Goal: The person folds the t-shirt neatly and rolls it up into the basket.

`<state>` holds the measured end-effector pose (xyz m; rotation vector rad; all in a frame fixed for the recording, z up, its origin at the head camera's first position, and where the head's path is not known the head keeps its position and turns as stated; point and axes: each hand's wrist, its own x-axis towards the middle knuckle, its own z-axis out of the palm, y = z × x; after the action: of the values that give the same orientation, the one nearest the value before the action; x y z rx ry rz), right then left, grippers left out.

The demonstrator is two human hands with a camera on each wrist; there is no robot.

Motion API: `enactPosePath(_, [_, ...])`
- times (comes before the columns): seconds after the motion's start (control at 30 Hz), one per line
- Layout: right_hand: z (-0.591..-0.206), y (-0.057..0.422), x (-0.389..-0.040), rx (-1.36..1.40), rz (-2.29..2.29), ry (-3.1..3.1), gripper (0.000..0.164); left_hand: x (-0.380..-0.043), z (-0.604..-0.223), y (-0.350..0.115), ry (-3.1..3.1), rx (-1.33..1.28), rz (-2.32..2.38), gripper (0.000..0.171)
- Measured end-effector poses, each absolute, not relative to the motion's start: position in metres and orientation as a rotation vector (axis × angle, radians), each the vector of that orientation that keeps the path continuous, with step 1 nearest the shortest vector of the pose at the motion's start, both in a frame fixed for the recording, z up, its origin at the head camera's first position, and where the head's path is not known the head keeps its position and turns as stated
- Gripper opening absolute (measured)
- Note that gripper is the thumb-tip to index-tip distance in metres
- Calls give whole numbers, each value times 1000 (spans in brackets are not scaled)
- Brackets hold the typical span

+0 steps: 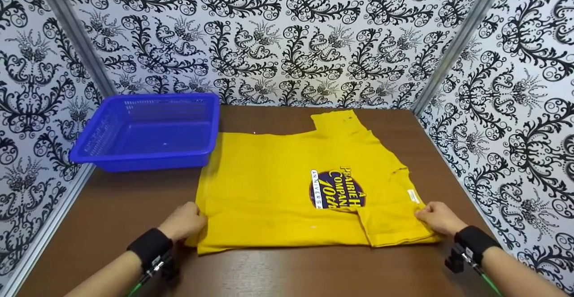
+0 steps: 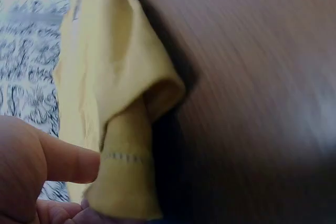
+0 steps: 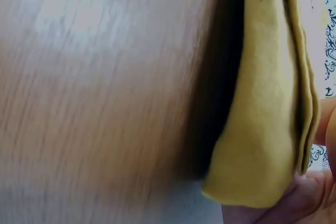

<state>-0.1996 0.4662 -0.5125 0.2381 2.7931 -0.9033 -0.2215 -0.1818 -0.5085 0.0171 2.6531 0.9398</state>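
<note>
A yellow T-shirt (image 1: 264, 176) lies sideways across the brown table, its hem to the left and its collar to the right. Its near side is folded over, with the near sleeve (image 1: 394, 225) lying on top and part of the printed logo (image 1: 338, 189) covered. My left hand (image 1: 186, 220) pinches the hem at the near left; in the left wrist view the thumb (image 2: 73, 163) presses on the stitched edge. At the shoulder by the collar, my right hand (image 1: 439, 218) pinches the folded cloth (image 3: 262, 129), fingertips partly hidden behind it.
A blue plastic basket (image 1: 157, 157) stands at the back left, close to the shirt's hem. Patterned walls (image 1: 278, 41) enclose the table (image 1: 269, 272) at the back and both sides. Black bands circle both wrists.
</note>
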Motion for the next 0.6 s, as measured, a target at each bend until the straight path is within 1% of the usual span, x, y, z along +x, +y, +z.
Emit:
enactPosePath(0.1, [-511,465,-198,232,-829,2906,30,-222,-508,-181,2776,93,756,19])
enactPosePath(0.17, [-507,460,-196,149,-802,3001,34,-223,-509,-180,2876,139,617,18])
enactPosePath(0.23, [-507,453,-193,-17,-794,3079,36,-224,-512,-179,2978,182,516,22])
enactPosePath(0.3, [-508,444,-191,-296,-799,3097,36,-224,-513,-177,3063,238,478,26])
enactPosePath(0.37, [-513,436,-189,-596,-800,3041,35,-225,-515,-173,3112,320,500,19])
enactPosePath(0.43, [-518,429,-186,-805,-758,2938,36,-225,-516,-170,3116,419,532,17])
enactPosePath(0.5, [-519,421,-185,-905,-669,2860,39,-226,-518,-168,3087,481,539,16])
enactPosePath(0.6, [-518,412,-183,-899,-560,2792,46,-226,-519,-168,3020,514,504,16])
